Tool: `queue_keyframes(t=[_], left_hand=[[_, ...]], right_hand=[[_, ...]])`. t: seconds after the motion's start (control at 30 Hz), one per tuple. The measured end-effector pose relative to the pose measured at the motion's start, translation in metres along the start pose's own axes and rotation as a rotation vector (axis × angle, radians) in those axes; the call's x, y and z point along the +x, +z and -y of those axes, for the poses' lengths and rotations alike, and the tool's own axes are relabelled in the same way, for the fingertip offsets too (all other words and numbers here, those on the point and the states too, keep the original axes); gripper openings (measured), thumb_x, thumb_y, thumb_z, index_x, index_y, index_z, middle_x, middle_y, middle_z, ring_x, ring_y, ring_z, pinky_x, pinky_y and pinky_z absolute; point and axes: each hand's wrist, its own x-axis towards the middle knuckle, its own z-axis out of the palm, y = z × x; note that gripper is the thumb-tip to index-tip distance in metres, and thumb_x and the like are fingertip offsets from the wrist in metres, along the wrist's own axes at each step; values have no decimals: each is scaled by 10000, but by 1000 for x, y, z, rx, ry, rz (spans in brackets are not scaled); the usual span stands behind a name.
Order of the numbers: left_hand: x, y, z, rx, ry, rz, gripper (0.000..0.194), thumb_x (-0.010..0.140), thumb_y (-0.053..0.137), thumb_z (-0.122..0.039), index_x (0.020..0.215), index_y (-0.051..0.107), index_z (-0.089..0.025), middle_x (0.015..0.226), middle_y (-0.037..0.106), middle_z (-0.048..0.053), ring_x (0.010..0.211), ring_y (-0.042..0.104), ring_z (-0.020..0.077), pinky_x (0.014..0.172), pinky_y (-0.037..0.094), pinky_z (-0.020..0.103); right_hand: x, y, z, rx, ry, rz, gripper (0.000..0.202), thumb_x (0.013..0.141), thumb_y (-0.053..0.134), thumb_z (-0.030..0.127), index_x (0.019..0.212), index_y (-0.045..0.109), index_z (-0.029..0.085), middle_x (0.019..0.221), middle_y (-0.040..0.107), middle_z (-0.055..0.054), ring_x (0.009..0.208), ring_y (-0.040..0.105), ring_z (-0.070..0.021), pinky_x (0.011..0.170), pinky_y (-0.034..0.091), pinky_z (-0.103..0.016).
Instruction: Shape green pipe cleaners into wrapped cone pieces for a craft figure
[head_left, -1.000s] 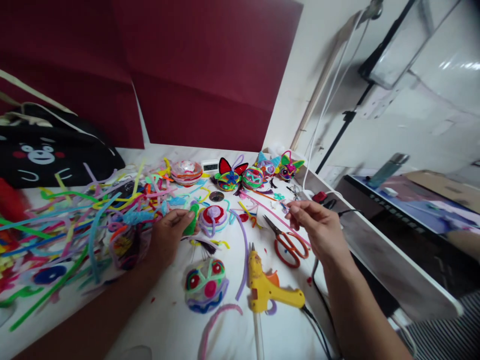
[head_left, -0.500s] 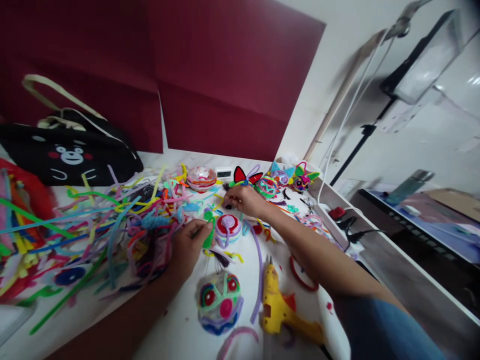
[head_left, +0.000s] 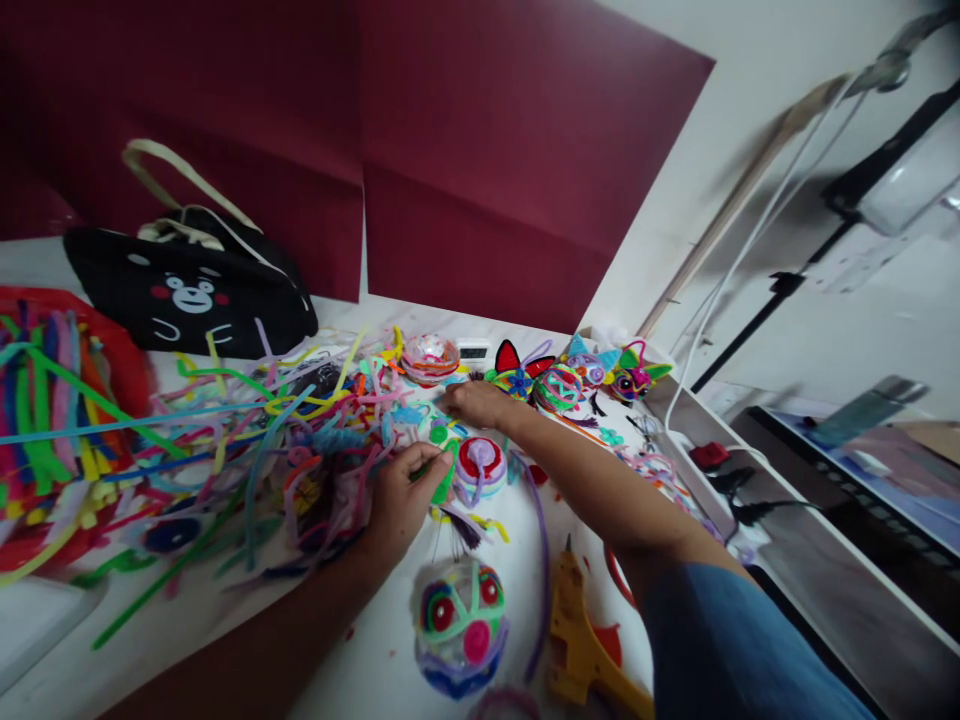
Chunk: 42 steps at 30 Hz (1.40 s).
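Left hand (head_left: 405,490) pinches green piece (head_left: 445,482)
Can't tell right hand's (head_left: 478,403) grip; its sleeve (head_left: 720,625), lowered, could knock the glue gun (head_left: 576,640)

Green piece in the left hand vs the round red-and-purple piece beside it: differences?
Support: the left hand pinches the green piece; the round piece sits on the table, ungripped.
Shape: the green piece looks narrow, the round piece broader and disc-like.
Colour: the green piece looks plain green; the round piece shows a red ring among purple.
Shared: both are brightly coloured.
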Motion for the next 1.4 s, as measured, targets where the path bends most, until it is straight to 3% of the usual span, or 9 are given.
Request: queue_keyframes(t=[0.17,0.37,0.63,0.87,1.03,1.2,1.4], left_hand=[[2,0,2,-35,-33,-5,230,731,659,-361,621,555,-188,503,533,-55,458,526,115,448,437,206],[2,2,-3,-86,-68,-17,249,701,684,-395,638,566,-185,529,517,-57,451,538,116,425,448,208],[2,1,-3,-114,-94,-27,312,676,702,-463,673,571,-180,525,547,-50,447,547,125,423,478,226],[2,2,-8,-135,-97,-30,334,669,714,-467,778,632,-162,547,584,-44,450,573,129,450,476,229],[-1,7,-19,-156,-89,20,333,669,712,-444,839,647,-165,557,609,-34,461,588,152,457,502,263],[-13,12,-40,-121,-78,121,262,720,676,-400,853,652,-176,567,623,-15,504,616,177,424,522,270],[-26,11,-77,-9,33,293,266,780,618,-417,900,656,-182,553,632,7,447,582,157,333,455,223]], right_hand=[[-4,-4,-6,117,46,-62,144,800,552,137,900,652,107,1029,683,-148,911,641,-216,728,449,-263],[-26,-18,-14,394,184,-242,69,718,588,95,760,641,111,699,694,-53,660,638,-142,607,447,-212],[-47,-24,-14,775,268,-497,202,654,605,86,844,660,124,691,670,-4,608,615,-104,592,472,-206],[-98,-44,18,1014,279,-588,199,695,645,290,800,677,125,623,634,-1,504,538,-92,468,424,-205],[-135,-43,48,1066,227,-606,252,714,678,348,867,702,149,658,625,-3,553,538,-99,520,443,-223],[-167,-52,70,784,139,-685,161,822,612,292,834,704,161,760,632,-41,699,565,-144,616,438,-254],[-194,-62,88,806,163,-712,133,862,581,276,854,665,174,803,637,-37,725,565,-143,628,427,-249]])
